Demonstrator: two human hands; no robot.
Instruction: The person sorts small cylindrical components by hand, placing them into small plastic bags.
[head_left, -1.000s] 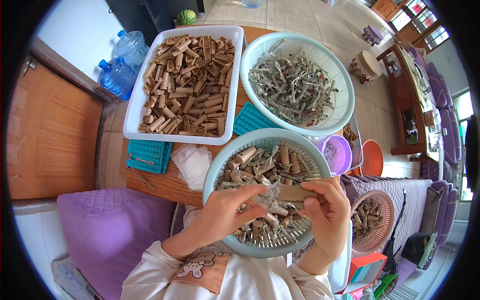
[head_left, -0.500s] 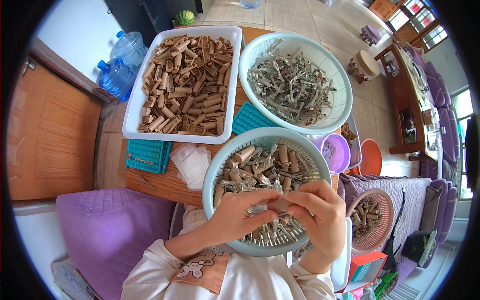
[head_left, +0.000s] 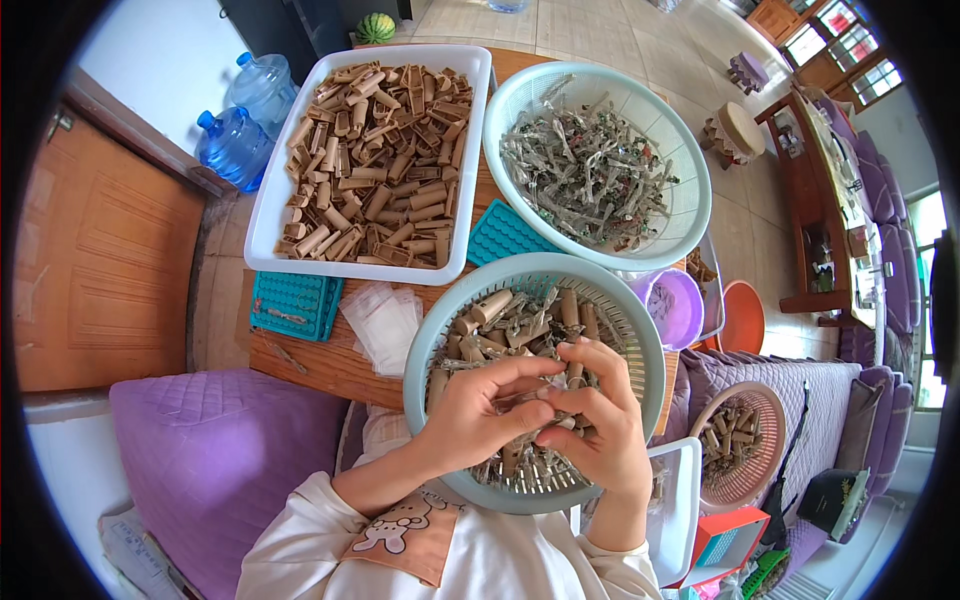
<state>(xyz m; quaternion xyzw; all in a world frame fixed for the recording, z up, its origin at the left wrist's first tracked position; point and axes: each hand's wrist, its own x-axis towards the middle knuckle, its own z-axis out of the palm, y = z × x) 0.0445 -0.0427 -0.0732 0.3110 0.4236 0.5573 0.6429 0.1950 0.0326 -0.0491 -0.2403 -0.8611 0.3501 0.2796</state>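
Observation:
My left hand (head_left: 485, 408) and my right hand (head_left: 598, 415) meet fingertip to fingertip above a grey-green slotted basket (head_left: 421, 345). A thin clear plastic strip (head_left: 522, 397) shows between the left thumb and fingers. The right fingers are curled close against it, and what they pinch is mostly hidden. Inside the basket lie brown half-round shells (head_left: 491, 306) mixed with small parts in clear wrapping. Behind it a pale green basket (head_left: 493, 130) holds a heap of clear-wrapped strips with bits of green and red. A white tray (head_left: 262, 225) full of brown shells stands at the back left.
Teal ridged trays (head_left: 291, 304) and clear plastic bags (head_left: 383, 328) lie on the wooden table (head_left: 290, 350). To the right are a purple bucket (head_left: 690, 312), an orange basin (head_left: 742, 317) and a pink basket (head_left: 770, 430) of shells. A purple quilted seat (head_left: 220, 460) is at left.
My right hand has shifted slightly left and its fingers have spread up and over. The brown shell seen between my hands is no longer visible there.

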